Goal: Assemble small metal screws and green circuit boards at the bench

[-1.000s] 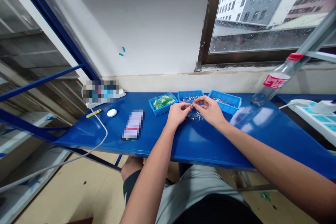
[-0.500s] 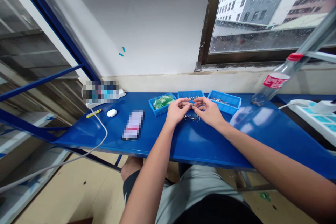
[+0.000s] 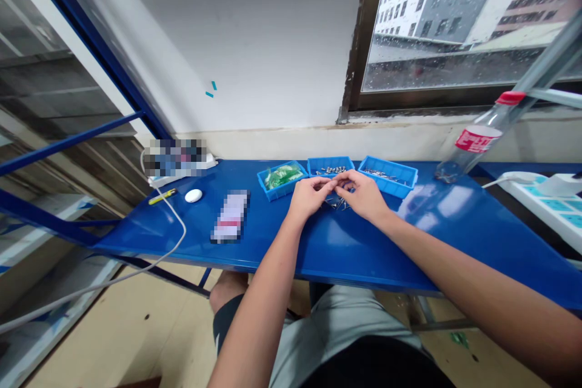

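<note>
My left hand (image 3: 310,197) and my right hand (image 3: 362,194) meet at the fingertips over the blue table. Fingers and thumbs are pinched together, and whatever sits between them is too small and hidden to name. Below the fingers lie several loose screws (image 3: 339,203), partly covered by my hands. Just behind stands a blue bin (image 3: 331,162) of small metal parts. To its right, a second blue bin (image 3: 395,186) holds long thin metal pieces, like screws. On the left, a third blue bin (image 3: 269,194) contains green plastic packaging (image 3: 282,176).
A blurred phone (image 3: 231,216), a white oval object (image 3: 193,196) and a yellow cutter (image 3: 162,196) lie left on the table (image 3: 268,242). A cable (image 3: 182,242) crosses the left edge. An upright plastic bottle (image 3: 473,139) and a power strip (image 3: 545,200) are at right.
My hands have drawn closer together and slightly lower, fingertips now overlapping. More of the middle bin's metal parts shows behind them. The small grey piece seen between the fingertips before is now hidden.
</note>
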`<state>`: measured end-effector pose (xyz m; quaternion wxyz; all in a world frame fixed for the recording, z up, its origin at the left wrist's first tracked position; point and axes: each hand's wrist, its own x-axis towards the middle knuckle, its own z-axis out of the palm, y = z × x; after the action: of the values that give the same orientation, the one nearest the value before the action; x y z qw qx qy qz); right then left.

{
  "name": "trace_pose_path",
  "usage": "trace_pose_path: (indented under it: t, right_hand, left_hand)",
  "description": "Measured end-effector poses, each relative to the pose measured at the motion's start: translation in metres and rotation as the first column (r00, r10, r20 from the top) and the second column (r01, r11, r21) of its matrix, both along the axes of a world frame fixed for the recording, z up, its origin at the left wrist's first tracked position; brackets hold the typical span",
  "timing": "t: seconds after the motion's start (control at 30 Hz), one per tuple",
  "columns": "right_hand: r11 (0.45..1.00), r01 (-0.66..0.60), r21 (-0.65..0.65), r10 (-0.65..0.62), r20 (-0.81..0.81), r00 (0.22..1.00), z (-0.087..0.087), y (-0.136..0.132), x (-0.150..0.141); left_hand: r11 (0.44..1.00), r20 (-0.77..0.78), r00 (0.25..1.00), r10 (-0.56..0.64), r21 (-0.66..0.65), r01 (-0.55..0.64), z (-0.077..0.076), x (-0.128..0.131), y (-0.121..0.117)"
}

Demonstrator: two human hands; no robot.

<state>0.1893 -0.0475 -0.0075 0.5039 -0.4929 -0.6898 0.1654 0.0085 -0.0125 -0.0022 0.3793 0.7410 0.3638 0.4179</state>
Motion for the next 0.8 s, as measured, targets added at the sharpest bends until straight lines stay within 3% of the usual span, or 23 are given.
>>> trace_pose_path:
  t: [0.43,0.8]
  right_hand:
    - [0.999,0.003,-0.049,-0.007,-0.081,0.997,-0.003,0.001,-0.002]
    - [0.994,-0.07,-0.085,0.045,-0.262,0.964,-0.007,0.006,0.0]
  left_hand:
    - [1.0,0.117,0.993,0.016,-0.023,-0.014,-0.015,0.004,0.012]
    - [0.981,0.299,0.953,0.036,-0.194,0.024,-0.007,0.002,0.011]
